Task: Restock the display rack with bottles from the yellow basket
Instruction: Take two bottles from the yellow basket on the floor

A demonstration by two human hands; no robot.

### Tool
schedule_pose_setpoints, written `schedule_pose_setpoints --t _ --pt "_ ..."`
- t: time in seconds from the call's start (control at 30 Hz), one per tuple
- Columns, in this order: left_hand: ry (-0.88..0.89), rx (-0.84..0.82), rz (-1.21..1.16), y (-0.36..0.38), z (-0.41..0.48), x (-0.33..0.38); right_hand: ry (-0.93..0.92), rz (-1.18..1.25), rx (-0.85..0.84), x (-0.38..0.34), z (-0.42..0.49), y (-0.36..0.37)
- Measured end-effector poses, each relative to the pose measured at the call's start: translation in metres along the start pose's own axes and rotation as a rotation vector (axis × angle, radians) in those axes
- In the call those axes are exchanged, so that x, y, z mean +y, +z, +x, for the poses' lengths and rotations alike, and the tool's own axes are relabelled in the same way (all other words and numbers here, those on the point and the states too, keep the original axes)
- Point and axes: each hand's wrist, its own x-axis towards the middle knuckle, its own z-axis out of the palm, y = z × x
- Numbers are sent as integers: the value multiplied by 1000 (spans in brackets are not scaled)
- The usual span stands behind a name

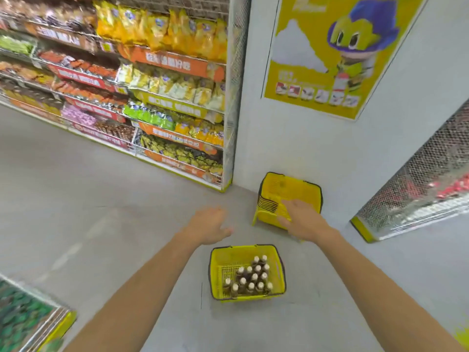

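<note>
A yellow basket stands on the grey floor in front of me. Several brown bottles with white caps stand upright in its right half. My left hand hovers above the floor just beyond the basket's far left corner, fingers apart and holding nothing. My right hand reaches out beyond the basket's far right side, fingers spread and empty, in front of a stack of empty yellow baskets. Both forearms stretch out on either side of the basket.
A snack shelf with bagged goods fills the left background. A white pillar carries a yellow poster. A mesh-sided rack stands at right. Another display corner sits at the lower left.
</note>
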Motion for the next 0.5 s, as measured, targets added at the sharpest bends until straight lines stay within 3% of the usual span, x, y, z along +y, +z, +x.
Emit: schedule_pose_setpoints --t 0.27,0.5 --pt "-13 -84 -92 81 126 -23 -16 44 -209 33 97 104" --pt "-181 -334 -192 196 146 -45 -89 5 -487 53 136 223"
